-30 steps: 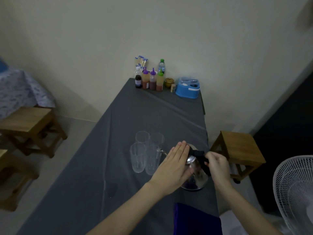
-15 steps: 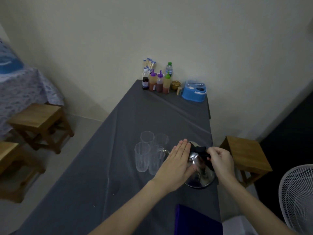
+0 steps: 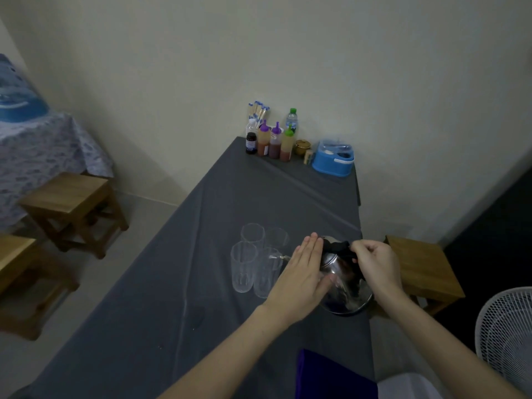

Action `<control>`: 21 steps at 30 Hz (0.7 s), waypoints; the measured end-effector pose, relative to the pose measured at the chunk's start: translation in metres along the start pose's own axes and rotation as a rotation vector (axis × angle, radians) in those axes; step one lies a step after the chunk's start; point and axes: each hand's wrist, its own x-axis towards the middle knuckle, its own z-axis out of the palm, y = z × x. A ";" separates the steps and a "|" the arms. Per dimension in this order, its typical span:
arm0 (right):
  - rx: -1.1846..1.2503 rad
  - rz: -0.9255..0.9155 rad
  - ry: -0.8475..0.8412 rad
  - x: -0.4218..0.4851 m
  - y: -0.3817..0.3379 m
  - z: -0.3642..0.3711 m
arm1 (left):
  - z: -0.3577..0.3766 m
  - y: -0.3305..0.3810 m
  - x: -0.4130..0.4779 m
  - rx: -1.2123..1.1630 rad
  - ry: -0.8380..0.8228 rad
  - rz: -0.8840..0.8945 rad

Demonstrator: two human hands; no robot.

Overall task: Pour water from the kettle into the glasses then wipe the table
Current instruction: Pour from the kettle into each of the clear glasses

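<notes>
A shiny steel kettle (image 3: 344, 286) is tilted to the left above the grey tablecloth (image 3: 201, 283), its spout at the rim of the near right glass (image 3: 266, 272). My right hand (image 3: 374, 266) is closed on its black handle. My left hand (image 3: 302, 277) lies flat against the lid and side, fingers straight. Several clear glasses stand in a tight cluster to the left of the kettle, the near left one (image 3: 243, 269) upright. A purple cloth (image 3: 331, 375) lies at the table's near edge.
Sauce bottles (image 3: 273, 141), a water bottle (image 3: 291, 119) and a blue plastic container (image 3: 332, 159) stand at the far end by the wall. Wooden stools stand left (image 3: 72, 205) and right (image 3: 423, 269) of the table. A white fan (image 3: 506, 338) is at the lower right.
The kettle has tipped further to the left, raising its base and bringing the spout to the near right glass. Both hands have kept their hold. My head has turned slightly left.
</notes>
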 end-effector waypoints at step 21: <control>-0.111 -0.109 -0.006 0.006 -0.020 0.004 | 0.001 -0.006 0.003 -0.036 0.036 -0.039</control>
